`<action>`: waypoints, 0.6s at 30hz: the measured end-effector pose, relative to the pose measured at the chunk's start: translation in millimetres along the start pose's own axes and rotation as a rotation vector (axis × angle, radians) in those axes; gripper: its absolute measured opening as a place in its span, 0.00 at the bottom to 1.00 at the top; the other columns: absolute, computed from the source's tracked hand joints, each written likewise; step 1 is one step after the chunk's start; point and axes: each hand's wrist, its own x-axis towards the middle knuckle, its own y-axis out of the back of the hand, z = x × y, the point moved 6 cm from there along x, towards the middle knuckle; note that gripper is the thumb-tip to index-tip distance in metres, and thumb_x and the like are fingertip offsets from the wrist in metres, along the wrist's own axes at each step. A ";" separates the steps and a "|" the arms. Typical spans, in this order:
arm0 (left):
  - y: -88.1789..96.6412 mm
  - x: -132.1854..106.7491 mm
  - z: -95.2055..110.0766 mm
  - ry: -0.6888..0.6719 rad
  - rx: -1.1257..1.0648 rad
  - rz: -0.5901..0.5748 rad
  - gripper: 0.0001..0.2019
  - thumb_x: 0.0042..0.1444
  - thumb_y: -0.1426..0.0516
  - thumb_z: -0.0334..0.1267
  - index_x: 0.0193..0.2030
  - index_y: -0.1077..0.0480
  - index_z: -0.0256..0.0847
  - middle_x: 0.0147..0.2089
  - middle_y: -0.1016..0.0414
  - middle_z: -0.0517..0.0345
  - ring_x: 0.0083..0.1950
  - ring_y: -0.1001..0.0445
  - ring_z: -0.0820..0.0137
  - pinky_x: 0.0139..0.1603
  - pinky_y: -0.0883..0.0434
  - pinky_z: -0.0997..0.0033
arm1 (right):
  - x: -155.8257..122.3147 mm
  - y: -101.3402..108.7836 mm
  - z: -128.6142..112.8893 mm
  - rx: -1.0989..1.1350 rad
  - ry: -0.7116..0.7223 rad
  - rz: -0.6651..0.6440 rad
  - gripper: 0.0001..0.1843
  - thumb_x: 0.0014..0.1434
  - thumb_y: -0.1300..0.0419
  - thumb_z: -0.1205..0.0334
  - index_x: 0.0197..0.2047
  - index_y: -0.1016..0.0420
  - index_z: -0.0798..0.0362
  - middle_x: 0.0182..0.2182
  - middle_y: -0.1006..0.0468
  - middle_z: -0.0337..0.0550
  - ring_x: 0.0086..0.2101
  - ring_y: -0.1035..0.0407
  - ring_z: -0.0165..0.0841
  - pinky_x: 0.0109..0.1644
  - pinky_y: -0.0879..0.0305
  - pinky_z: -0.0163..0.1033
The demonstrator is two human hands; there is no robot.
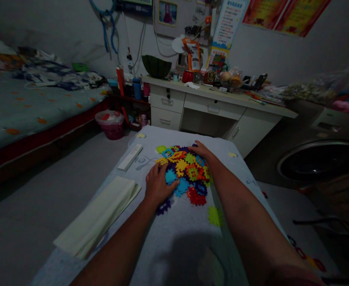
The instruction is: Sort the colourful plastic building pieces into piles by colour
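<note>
A heap of colourful plastic interlocking pieces (182, 167) with notched edges lies on the cloth-covered table (174, 246). My left hand (158, 183) rests at the heap's near left side, fingers spread, touching light blue and purple pieces. At the far right side of the heap, my right hand (202, 151) reaches over with its fingers stretched out along the pile's edge. A lime green piece (215, 216) lies apart, close to my right forearm. Red pieces (197, 196) sit at the near edge, and a purple piece (164, 207) is just below my left hand.
On the table's left are a folded pale cloth (98, 216) and a narrow white box (130, 157). Behind stands a white desk (211, 107) with clutter on top. A bed (43, 107) is at left, a washing machine (317, 147) at right, a pink bin (110, 127) on the floor.
</note>
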 end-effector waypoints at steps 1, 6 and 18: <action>-0.4 0.0 -0.4 -0.002 0.000 -0.002 0.38 0.52 0.39 0.56 0.67 0.40 0.42 0.69 0.43 0.38 0.70 0.43 0.47 0.66 0.41 0.43 | 0.1 -4.5 -3.6 0.001 0.017 -0.055 0.40 0.54 0.38 0.38 0.63 0.33 0.53 0.61 0.31 0.55 0.59 0.35 0.45 0.62 0.40 0.46; -1.9 1.0 -1.6 0.007 -0.022 0.006 0.38 0.50 0.38 0.54 0.66 0.40 0.43 0.68 0.41 0.39 0.69 0.42 0.48 0.66 0.41 0.43 | -15.1 -14.0 -22.2 0.071 0.137 -0.242 0.28 0.58 0.38 0.47 0.57 0.27 0.53 0.53 0.23 0.50 0.49 0.28 0.40 0.54 0.33 0.40; 11.3 10.0 -17.6 0.049 -0.337 0.209 0.26 0.55 0.42 0.41 0.60 0.39 0.41 0.59 0.34 0.45 0.64 0.35 0.56 0.65 0.35 0.52 | -89.4 13.1 -76.2 0.176 0.510 -0.527 0.23 0.57 0.37 0.49 0.51 0.23 0.54 0.46 0.20 0.44 0.45 0.28 0.37 0.52 0.34 0.40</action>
